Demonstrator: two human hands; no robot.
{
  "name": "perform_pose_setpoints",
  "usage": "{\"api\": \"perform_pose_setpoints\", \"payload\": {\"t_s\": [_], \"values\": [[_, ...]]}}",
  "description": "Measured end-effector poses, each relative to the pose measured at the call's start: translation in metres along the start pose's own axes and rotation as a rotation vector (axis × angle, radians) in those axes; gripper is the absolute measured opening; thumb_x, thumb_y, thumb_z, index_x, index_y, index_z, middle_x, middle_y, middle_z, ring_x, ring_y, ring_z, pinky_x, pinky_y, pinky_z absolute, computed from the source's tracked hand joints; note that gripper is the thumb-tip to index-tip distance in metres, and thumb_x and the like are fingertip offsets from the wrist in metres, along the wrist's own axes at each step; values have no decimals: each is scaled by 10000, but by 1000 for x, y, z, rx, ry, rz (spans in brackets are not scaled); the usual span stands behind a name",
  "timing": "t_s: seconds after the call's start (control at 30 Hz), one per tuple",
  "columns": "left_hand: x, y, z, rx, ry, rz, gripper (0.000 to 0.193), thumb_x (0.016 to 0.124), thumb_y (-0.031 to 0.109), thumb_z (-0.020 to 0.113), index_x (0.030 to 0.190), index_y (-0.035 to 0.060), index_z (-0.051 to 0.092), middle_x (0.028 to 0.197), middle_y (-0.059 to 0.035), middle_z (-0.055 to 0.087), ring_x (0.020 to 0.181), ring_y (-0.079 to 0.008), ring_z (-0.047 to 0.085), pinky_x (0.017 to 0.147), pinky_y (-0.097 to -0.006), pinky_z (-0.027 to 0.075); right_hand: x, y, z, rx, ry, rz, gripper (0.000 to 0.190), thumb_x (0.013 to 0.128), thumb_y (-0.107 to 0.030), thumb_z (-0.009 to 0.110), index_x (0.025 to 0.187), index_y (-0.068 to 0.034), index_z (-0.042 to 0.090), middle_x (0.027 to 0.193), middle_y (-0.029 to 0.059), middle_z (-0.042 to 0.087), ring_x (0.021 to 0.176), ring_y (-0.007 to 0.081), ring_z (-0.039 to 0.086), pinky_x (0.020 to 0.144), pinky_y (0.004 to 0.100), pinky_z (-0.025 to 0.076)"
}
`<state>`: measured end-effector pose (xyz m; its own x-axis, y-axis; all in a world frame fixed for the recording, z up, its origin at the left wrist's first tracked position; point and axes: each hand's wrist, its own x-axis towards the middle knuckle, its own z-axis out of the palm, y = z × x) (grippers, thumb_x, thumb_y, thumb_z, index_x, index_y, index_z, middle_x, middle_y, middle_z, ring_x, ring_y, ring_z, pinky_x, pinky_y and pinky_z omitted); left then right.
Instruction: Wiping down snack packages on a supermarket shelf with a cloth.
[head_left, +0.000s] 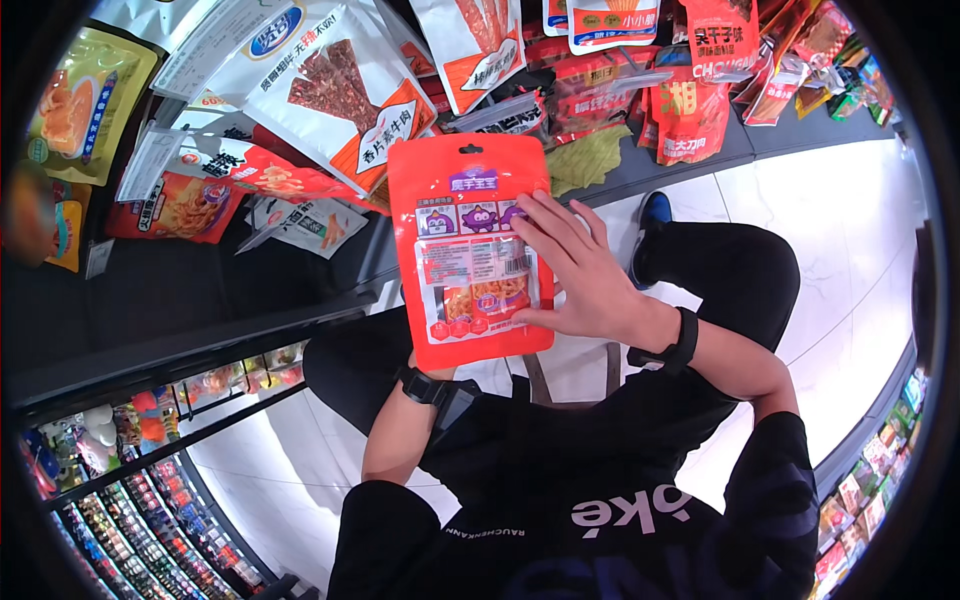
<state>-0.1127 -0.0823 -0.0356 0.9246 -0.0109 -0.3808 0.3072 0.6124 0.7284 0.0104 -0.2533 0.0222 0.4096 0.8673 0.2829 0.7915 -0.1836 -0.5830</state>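
Observation:
A red snack pouch (471, 247) with a hang hole and a clear window is upright before me, its printed panel facing up at the camera. My left hand (433, 366) is behind its lower part, supporting it; the fingers are hidden and only the wrist edge shows. Across the right side of the pouch lies my right hand (577, 274), its fingers spread and its thumb low on the front. Just beyond the pouch, a white-and-orange snack bag (337, 90) lies on the display. Dark bands circle both wrists.
A dark shelf (210, 292) curves along the front and left, bearing snack bags, including a yellow pouch (90, 105) and red pouches (686, 112). A green crumpled piece (589, 161) lies at its edge. Below left are racks of small goods (165, 517); shelves of packets (862, 487) stand right.

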Motion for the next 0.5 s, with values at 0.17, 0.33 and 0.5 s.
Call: {"api": "perform_pose_setpoints", "payload": {"t_s": [0.17, 0.33, 0.5], "values": [[3, -13, 9, -80, 7, 5, 641, 960, 558, 376, 1381, 76, 402, 1109, -127, 553, 1072, -232, 479, 871, -361, 450, -3, -12, -1, -28, -90, -83, 1024, 615, -492, 825, 1410, -38, 368, 1490, 155, 334, 1420, 285, 265, 1145, 510, 93], [3, -15, 7, -157, 8, 9, 646, 957, 564, 376, 1376, 73, 407, 1092, -130, 556, 1052, -235, 485, 864, -360, 455, -4, -11, 8, -38, -89, -43, 1018, 606, -499, 819, 1400, -34, 383, 1469, 152, 367, 1403, 259, 305, 1142, 520, 107], [-17, -10, -5, -231, 8, 6, 651, 955, 569, 375, 1372, 71, 413, 1075, -132, 560, 1032, -238, 490, 856, -359, 459, 4, -14, 6, -2, -25, -107, 856, 645, -405, 815, 1346, -59, 466, 1398, 97, 471, 1322, 227, 420, 1133, 502, 167]]}}
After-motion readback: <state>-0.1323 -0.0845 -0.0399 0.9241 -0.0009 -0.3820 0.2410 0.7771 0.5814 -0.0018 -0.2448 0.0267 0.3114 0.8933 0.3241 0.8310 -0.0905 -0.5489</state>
